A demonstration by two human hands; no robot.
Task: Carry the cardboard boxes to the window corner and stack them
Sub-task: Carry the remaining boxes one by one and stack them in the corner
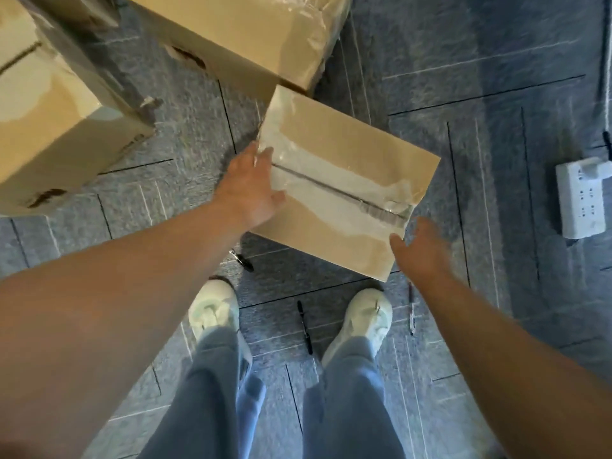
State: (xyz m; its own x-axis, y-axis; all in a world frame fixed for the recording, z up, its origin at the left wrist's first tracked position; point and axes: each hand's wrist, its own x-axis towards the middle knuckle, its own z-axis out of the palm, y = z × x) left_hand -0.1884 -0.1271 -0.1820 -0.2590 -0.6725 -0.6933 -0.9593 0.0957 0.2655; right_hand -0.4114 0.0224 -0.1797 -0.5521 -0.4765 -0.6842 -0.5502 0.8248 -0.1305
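A small cardboard box [344, 183] sealed with clear tape sits on the grey carpet in front of my feet. My left hand [255, 190] touches its left edge with the fingers spread over the taped seam. At the box's near right corner my right hand [420, 250] reaches with relaxed, straight fingers; whether it touches the cardboard is unclear. A larger box [251, 31] stands just behind the small one, and another big box [49, 127] stands at the left.
Two pens [304, 326] [411, 309] lie on the carpet by my shoes. A white power strip [581, 200] lies at the right edge with a plug in it. Open carpet extends to the right of the boxes.
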